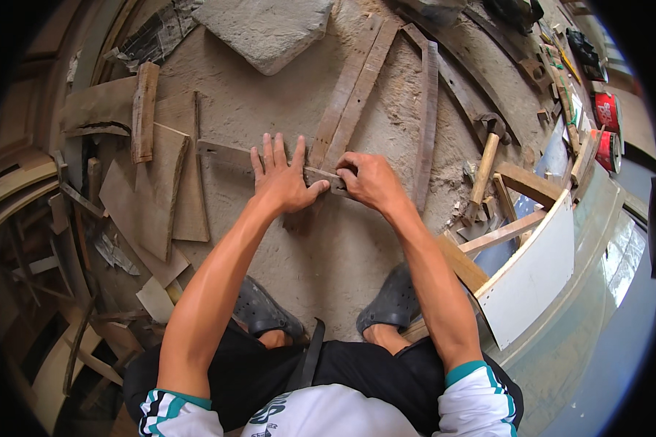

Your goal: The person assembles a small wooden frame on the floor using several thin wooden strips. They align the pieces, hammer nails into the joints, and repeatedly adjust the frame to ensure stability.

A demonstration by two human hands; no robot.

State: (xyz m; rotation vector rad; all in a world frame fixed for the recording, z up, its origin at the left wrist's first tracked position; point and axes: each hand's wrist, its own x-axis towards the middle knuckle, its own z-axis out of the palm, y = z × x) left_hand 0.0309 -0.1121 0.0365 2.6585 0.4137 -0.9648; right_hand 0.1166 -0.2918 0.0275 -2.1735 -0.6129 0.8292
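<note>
A narrow brown wooden strip lies crosswise in front of me, over the near end of two long battens set side by side. My left hand rests flat on this strip, fingers spread and thumb stretched toward its right end. At that end my right hand is closed, thumb and fingertips pinched together low over the wood. Whatever sits in the pinch is hidden by the fingers. A dark notch or hole shows in the strip between the two hands.
A hammer with a wooden handle is on the right, near wood offcuts and a white panel. Boards are piled at the left. A stone slab lies at the far side. Another batten stretches beyond my right hand.
</note>
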